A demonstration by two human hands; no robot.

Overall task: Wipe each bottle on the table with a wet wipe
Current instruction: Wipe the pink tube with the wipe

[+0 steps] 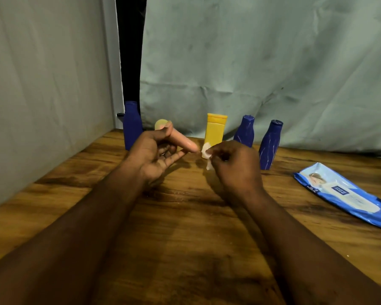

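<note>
Head view: left hand point(154, 150) grips a tilted peach bottle point(183, 140); right hand point(233, 164) pinches a crumpled wet wipe point(206, 151) beside its end.

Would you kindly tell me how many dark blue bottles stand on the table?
3 blue bottles: one back left, one right of the yellow bottle, one farther right. None appears hidden.

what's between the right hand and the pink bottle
A white wet wipe, pinched in the right hand, sits just off the end of the pink bottle, shown in the head view.
</note>
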